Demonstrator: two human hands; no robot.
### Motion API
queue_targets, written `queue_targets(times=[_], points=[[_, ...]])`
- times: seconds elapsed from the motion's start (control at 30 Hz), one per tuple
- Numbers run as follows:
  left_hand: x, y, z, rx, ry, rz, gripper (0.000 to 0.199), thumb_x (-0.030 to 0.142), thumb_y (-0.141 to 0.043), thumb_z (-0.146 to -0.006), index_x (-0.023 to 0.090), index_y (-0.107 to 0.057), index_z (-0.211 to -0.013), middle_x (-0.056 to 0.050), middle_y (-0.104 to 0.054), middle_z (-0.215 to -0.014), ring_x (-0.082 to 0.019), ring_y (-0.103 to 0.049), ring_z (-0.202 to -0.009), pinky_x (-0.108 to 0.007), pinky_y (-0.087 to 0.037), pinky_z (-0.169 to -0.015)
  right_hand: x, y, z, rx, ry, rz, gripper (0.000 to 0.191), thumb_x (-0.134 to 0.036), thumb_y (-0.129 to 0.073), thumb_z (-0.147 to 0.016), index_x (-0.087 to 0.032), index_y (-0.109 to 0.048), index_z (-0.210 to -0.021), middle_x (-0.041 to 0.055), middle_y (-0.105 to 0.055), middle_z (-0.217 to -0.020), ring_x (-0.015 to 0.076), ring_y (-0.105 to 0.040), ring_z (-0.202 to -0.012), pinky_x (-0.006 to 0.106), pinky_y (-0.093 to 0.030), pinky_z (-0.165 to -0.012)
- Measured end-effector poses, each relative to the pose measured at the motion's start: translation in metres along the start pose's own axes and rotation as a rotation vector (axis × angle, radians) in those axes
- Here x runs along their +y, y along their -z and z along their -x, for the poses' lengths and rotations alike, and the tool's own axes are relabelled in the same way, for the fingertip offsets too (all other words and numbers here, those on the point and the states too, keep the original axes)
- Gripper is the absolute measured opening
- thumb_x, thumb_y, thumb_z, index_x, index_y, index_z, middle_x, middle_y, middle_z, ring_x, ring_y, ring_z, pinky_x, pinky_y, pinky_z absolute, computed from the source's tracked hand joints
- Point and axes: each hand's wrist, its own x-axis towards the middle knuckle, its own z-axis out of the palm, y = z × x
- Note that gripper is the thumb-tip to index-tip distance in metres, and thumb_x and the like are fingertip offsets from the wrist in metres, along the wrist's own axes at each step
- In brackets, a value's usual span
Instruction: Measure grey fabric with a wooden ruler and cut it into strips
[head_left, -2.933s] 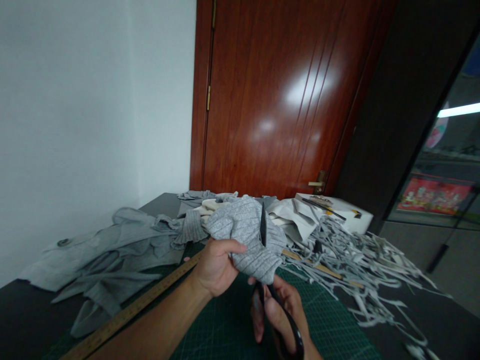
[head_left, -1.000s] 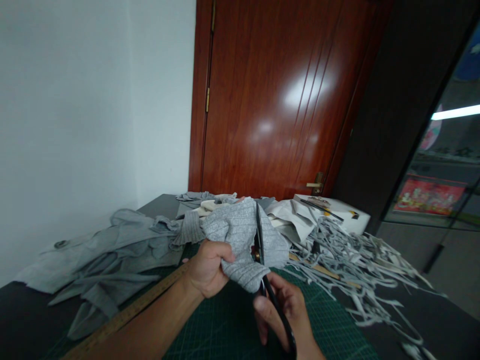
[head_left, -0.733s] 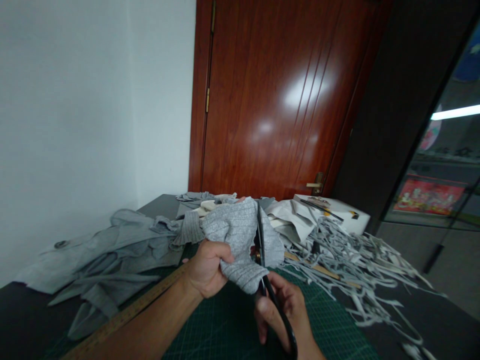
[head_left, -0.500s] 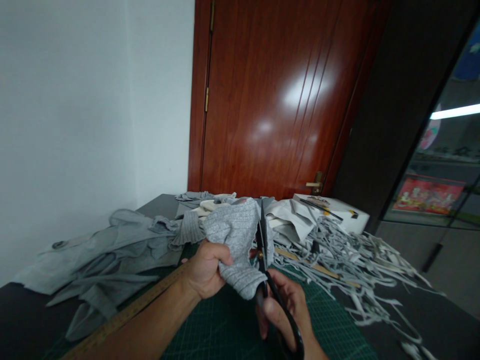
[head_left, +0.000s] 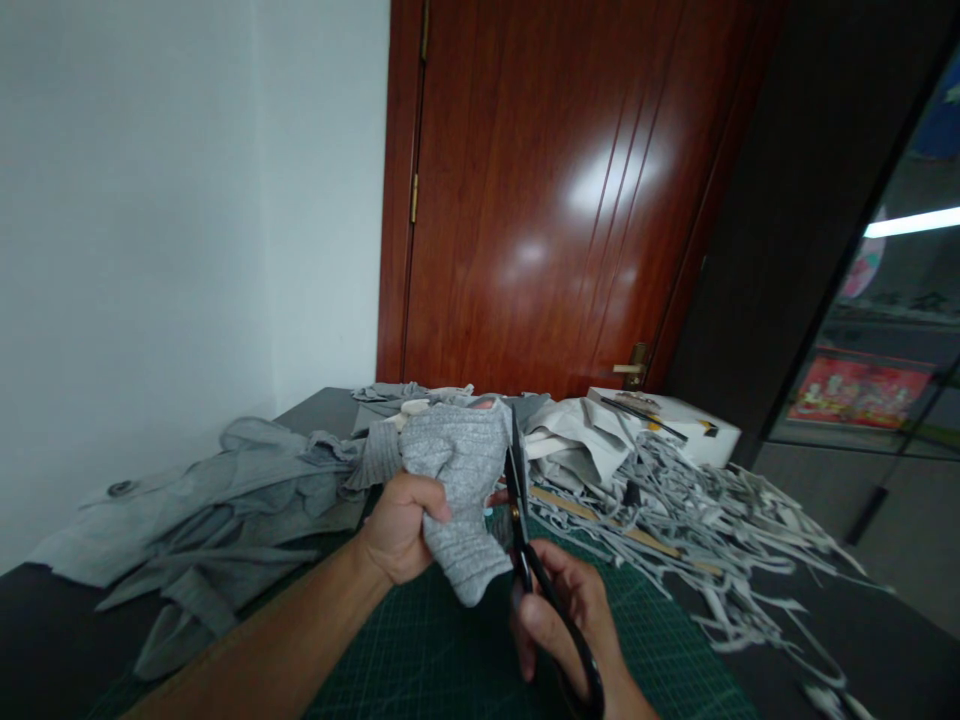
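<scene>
A grey ribbed knit cloth (head_left: pixel 465 490) hangs above the table, bunched in the fingers of my left hand (head_left: pixel 405 525). Black-handled scissors (head_left: pixel 516 515) are held upright by my right hand (head_left: pixel 566 610), its fingers through the loops. Their dark blades lie along the right edge of the cloth, nearly together; I cannot tell whether fabric is between them. Fingertips showing behind the cloth are mostly hidden.
Below lies a green cutting mat (head_left: pixel 420 650). Grey garments (head_left: pixel 277 490) spread at the left. Thin fabric strips (head_left: pixel 690 510) heap at the right, beside a white box (head_left: pixel 712 430) and a wooden strip (head_left: pixel 637 535). A brown door (head_left: pixel 525 200) stands behind.
The cloth and my left hand have shifted slightly left and down. The scissors have moved a little left with it, their blades closer together along the cloth's edge.
</scene>
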Motion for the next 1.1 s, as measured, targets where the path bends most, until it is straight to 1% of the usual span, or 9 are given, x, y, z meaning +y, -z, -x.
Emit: queue_targets(times=[0.13,0.2,0.33,0.53,0.7,0.77,0.9,0.97,1.1], points=[[0.004,0.0,0.0,0.048,0.047,0.02,0.087,0.001,-0.058,-0.044,0.017,-0.071,-0.128,-0.007,-0.081,-0.088,-0.026,-0.077,-0.081,-0.038,-0.063,-0.081,-0.001,0.001,0.001,-0.032,-0.015,0.018,0.051,-0.062,-0.082,-0.081,-0.018,-0.066,-0.101,-0.0075,-0.051,-0.056,0.0063,-0.041,-0.036,0.016,-0.036,-0.036],[0.005,0.002,0.001,0.062,0.065,0.011,0.079,0.002,-0.058,-0.044,0.015,-0.074,-0.12,-0.008,-0.081,-0.087,-0.026,-0.076,-0.077,-0.038,-0.063,-0.077,-0.002,0.001,0.0,-0.036,-0.008,0.026,0.05,-0.062,-0.081,-0.081,-0.018,-0.066,-0.101,-0.0074,-0.051,-0.055,0.0063,-0.041,-0.036,0.016,-0.035,-0.036],[0.004,0.005,0.003,-0.02,0.15,-0.055,0.061,0.009,-0.059,-0.047,0.008,-0.077,-0.105,-0.014,-0.078,-0.078,-0.031,-0.074,-0.069,-0.041,-0.062,-0.062,-0.007,0.001,-0.001,-0.038,0.008,0.029,0.051,-0.062,-0.08,-0.082,-0.018,-0.066,-0.102,-0.0073,-0.051,-0.054,0.0065,-0.039,-0.036,0.017,-0.034,-0.036],[0.001,0.005,0.003,-0.093,0.182,-0.017,0.077,0.01,-0.057,-0.047,0.011,-0.073,-0.122,-0.01,-0.077,-0.078,-0.032,-0.073,-0.065,-0.045,-0.062,-0.064,-0.016,0.0,-0.002,-0.034,-0.02,0.055,0.05,-0.062,-0.079,-0.084,-0.018,-0.065,-0.102,-0.0068,-0.052,-0.056,0.0067,-0.041,-0.039,0.017,-0.036,-0.039],[0.002,0.006,0.002,-0.133,0.145,-0.035,0.067,0.011,-0.056,-0.048,0.007,-0.075,-0.111,-0.013,-0.077,-0.077,-0.031,-0.072,-0.066,-0.042,-0.06,-0.061,-0.013,0.0,-0.002,-0.063,-0.009,0.035,0.047,-0.06,-0.079,-0.086,-0.017,-0.066,-0.101,-0.0074,-0.05,-0.054,0.006,-0.042,-0.038,0.016,-0.034,-0.039],[0.002,0.006,0.003,-0.143,0.143,-0.051,0.062,0.012,-0.055,-0.048,0.004,-0.076,-0.106,-0.015,-0.077,-0.079,-0.031,-0.072,-0.068,-0.044,-0.061,-0.064,-0.011,0.0,-0.002,-0.061,-0.011,0.035,0.045,-0.058,-0.078,-0.087,-0.017,-0.066,-0.101,-0.0078,-0.05,-0.053,0.0056,-0.043,-0.037,0.015,-0.034,-0.038],[0.002,0.007,0.005,-0.147,0.132,-0.041,0.065,0.013,-0.055,-0.05,0.006,-0.074,-0.112,-0.016,-0.078,-0.089,-0.032,-0.073,-0.075,-0.052,-0.062,-0.072,-0.007,-0.001,-0.001,-0.033,-0.001,0.021,0.041,-0.055,-0.078,-0.089,-0.017,-0.068,-0.1,-0.0082,-0.05,-0.052,0.0045,-0.04,-0.035,0.014,-0.031,-0.035],[0.003,0.007,0.005,-0.158,0.139,-0.043,0.066,0.013,-0.055,-0.05,0.006,-0.073,-0.114,-0.016,-0.078,-0.088,-0.033,-0.073,-0.075,-0.054,-0.062,-0.073,-0.005,-0.001,0.0,-0.034,-0.012,0.029,0.041,-0.055,-0.077,-0.089,-0.016,-0.068,-0.099,-0.0079,-0.05,-0.051,0.0046,-0.04,-0.034,0.014,-0.03,-0.035],[0.004,0.008,0.004,-0.159,0.144,-0.038,0.067,0.012,-0.055,-0.051,0.005,-0.073,-0.114,-0.015,-0.078,-0.089,-0.032,-0.073,-0.077,-0.046,-0.061,-0.071,-0.007,-0.001,-0.001,-0.042,-0.013,0.034,0.042,-0.055,-0.079,-0.087,-0.017,-0.067,-0.1,-0.0078,-0.051,-0.053,0.0047,-0.04,-0.035,0.014,-0.03,-0.036]])
